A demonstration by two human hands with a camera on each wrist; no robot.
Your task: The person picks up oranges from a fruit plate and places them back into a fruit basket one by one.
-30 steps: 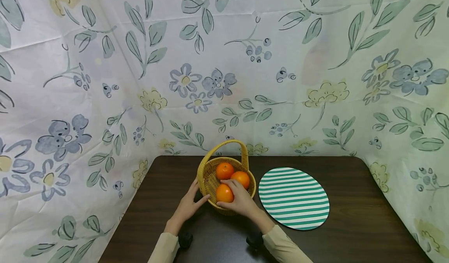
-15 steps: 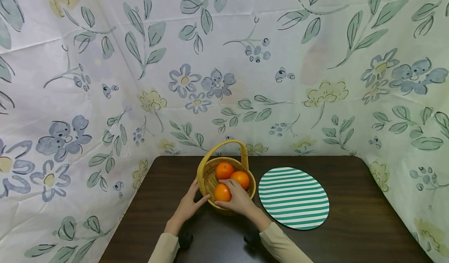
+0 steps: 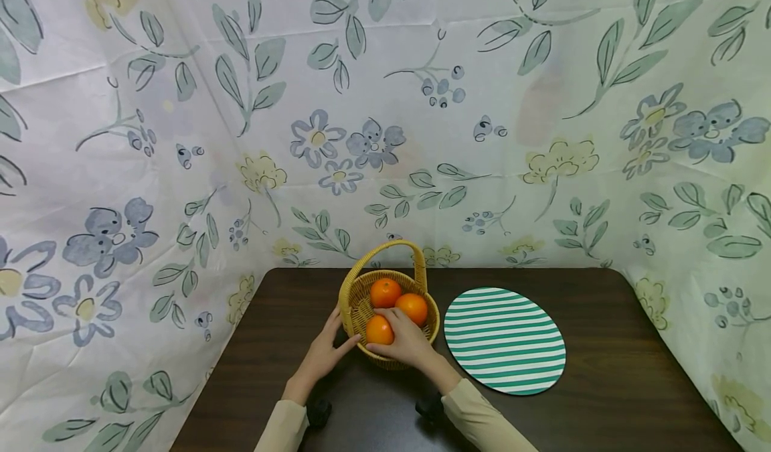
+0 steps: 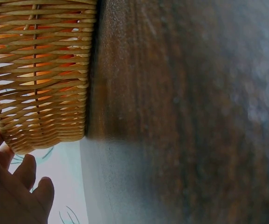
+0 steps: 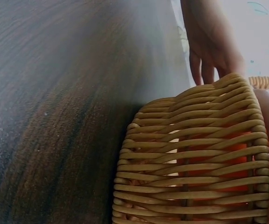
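Observation:
In the head view a yellow wicker basket [image 3: 389, 363] with a tall arched handle stands on the dark table. Two oranges, a rear orange [image 3: 385, 292] and another orange [image 3: 412, 309] to its right, lie inside it. My right hand [image 3: 411, 342] holds a third orange [image 3: 379, 330] between thumb and fingers, inside the basket near the front rim. My left hand [image 3: 321, 359] rests against the basket's left side, its thumb reaching the front rim. In the left wrist view, the lower fingers [image 4: 27, 173] stay loose beside the wicker wall. Orange fruit shows through the weave in both wrist views.
Right of the basket lies an oval mat [image 3: 504, 341] with green and white stripes. A floral cloth [image 3: 421, 130] hangs behind and on both sides of the dark wooden table [image 3: 608, 365].
My right hand has shifted slightly left inside the basket, carrying the held orange with it. The left hand, basket and mat have stayed in place.

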